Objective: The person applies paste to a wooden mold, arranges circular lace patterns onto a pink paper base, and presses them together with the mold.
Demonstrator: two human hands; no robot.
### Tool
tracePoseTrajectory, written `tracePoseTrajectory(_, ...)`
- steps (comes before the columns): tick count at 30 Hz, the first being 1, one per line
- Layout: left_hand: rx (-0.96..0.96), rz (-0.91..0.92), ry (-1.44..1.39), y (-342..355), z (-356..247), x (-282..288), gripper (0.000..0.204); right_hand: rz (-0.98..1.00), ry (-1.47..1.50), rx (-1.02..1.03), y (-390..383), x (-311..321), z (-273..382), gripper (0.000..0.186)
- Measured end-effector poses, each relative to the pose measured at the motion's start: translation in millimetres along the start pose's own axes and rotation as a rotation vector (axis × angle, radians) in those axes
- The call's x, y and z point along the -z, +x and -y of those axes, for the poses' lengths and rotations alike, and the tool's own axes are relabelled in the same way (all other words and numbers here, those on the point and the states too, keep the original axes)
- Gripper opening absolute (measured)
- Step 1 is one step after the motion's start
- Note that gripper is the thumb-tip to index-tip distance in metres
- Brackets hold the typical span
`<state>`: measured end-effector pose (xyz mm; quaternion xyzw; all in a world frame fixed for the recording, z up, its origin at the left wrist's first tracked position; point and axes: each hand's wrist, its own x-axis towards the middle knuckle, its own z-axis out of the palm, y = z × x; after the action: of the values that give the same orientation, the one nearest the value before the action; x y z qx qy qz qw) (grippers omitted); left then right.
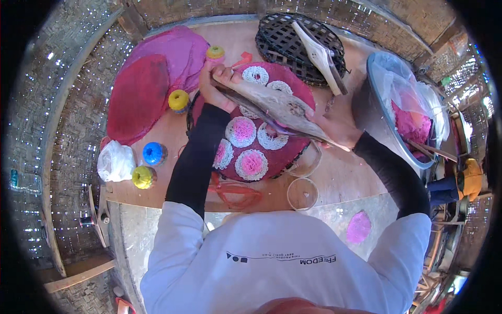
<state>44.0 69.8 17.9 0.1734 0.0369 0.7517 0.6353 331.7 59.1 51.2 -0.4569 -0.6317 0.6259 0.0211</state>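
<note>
With both hands I hold a long, pale, worn wooden press [277,99], slanting down to the right over the cloth. My left hand [215,88] is wrapped round its upper left end. My right hand [339,126] grips the lower right end, its fingers partly hidden by the wood. Beneath it a dark-red round cloth [209,166] is spread over a woven tray. On the cloth lie several lacy white rings; some, like this one [251,163], have pink strands in the middle. The press hides part of a few rings.
Red and purple cloth rounds [138,97] lie at the back left, near jars with yellow and blue lids [152,153] and a white plastic bag [116,161]. A second wooden press [316,52] rests on a black woven tray [272,39]. A grey tub [374,99] stands right; beyond is a person [469,180].
</note>
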Motion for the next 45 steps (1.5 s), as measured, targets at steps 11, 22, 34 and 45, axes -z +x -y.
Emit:
tracePoseTrajectory(11,-0.083,0.04,-0.027,3.7,0.6,6.9,0.033,-0.187,-0.353,0.044,-17.9,-4.1,36.0,0.073)
tracePoseTrajectory(22,0.024,0.094,-0.005,41.2,37.5,-36.7,0.034,-0.031,0.058,-0.039,-21.6,52.7,15.1,0.054)
tracePoseTrajectory(34,0.057,-0.038,-0.014,66.0,67.8,1.1,0.03,-0.34,-0.066,-0.04,-10.9,49.4,-8.3,0.07)
tracePoseTrajectory(45,-0.04,-0.009,0.025,87.4,50.2,-2.5,0.032,-0.392,-0.221,0.117,10.6,60.9,-1.9,0.075)
